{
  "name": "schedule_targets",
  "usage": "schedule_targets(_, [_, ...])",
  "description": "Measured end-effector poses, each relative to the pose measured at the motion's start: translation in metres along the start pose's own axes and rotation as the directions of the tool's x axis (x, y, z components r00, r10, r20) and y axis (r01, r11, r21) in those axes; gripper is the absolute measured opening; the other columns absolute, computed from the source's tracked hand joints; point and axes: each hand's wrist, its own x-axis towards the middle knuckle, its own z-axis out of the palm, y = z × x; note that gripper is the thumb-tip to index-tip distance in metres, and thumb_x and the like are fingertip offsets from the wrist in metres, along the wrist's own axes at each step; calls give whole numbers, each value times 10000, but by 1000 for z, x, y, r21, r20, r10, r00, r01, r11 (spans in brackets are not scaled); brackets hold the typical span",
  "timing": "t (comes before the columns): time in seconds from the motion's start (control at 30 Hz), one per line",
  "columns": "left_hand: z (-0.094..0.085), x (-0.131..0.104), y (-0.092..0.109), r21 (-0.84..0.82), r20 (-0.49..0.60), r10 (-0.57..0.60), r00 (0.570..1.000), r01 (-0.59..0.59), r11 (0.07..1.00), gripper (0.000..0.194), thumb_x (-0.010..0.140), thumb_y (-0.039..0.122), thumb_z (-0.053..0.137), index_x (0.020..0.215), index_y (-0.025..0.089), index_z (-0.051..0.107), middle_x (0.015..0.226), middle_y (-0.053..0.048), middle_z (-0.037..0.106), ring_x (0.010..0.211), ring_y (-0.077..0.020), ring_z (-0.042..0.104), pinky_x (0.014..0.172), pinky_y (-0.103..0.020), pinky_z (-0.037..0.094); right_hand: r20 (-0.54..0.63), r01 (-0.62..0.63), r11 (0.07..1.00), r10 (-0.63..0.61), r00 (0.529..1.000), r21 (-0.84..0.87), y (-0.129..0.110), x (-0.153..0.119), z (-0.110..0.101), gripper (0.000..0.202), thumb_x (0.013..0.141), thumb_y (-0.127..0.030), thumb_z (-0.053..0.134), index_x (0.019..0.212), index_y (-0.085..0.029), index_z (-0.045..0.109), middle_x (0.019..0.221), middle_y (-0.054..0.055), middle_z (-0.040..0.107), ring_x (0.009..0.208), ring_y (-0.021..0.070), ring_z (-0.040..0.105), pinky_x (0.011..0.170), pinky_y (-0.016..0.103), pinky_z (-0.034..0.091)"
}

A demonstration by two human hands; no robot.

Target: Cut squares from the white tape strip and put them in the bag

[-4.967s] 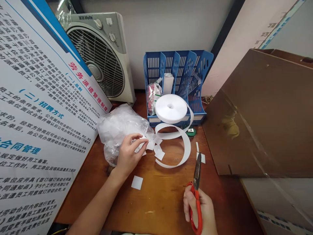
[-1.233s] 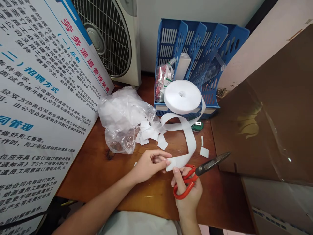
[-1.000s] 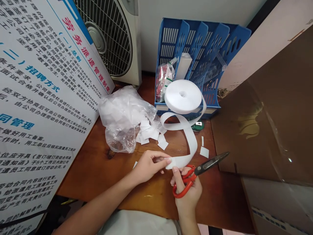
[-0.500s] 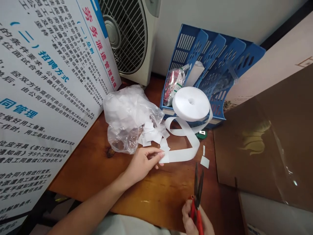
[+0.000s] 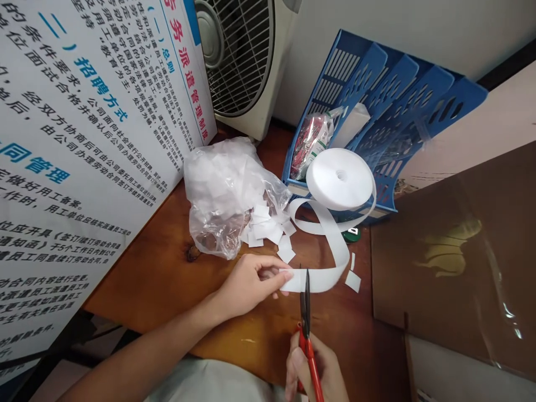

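Observation:
My left hand [image 5: 255,282] pinches the free end of a white strip of tape [image 5: 324,279] between thumb and fingers. The strip loops back to a large white roll [image 5: 347,181]. In my right hand [image 5: 316,363] are scissors [image 5: 307,312] with red handles and dark blades. Their blades reach across the strip, just right of my left fingertips, one in front of it and the other mostly behind. Cut white squares [image 5: 268,223] lie in a heap at the mouth of a clear plastic bag [image 5: 226,190], which looks filled with more white pieces.
A blue file rack [image 5: 377,106] stands behind the roll, holding a bagged red item [image 5: 310,142]. A fan [image 5: 243,56] is at the back, a printed board [image 5: 84,139] on the left, a brown carton [image 5: 452,262] on the right. One loose square [image 5: 353,281] lies near the carton.
My right hand has brought the scissors up and left, from below the strip onto it. My left hand still grips the strip's end. The view has shifted slightly.

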Motion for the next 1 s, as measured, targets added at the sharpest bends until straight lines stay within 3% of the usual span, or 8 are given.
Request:
schedule_targets(0.37, [2,-1,3,-37,29,-6,1000,7,999,284,889,364,688,985,110,772,731,-87,765,658,-187,734,567,-217,572,50,70,998,-70,996,-3,0,3,-2,474,865,-624,619,703,-204,470,459,-17,547,371,89,458,404,184,296])
schedule_targets(0.63, [2,-1,4,-27,27,-10,1000,10,1000,278,885,355,692,977,105,775,711,-80,759,633,-175,722,559,-209,565,59,35,999,-35,998,3,1,3,-2,493,857,-647,618,730,-189,487,497,-29,538,353,79,475,390,170,292])
schedule_targets(1.0, [0,-2,9,12,20,-19,1000,19,1000,281,886,354,688,965,100,776,705,-76,750,619,-166,715,564,-207,552,78,-57,998,55,995,31,-2,3,0,550,810,-710,641,717,-186,505,401,-29,521,308,55,410,350,148,254])
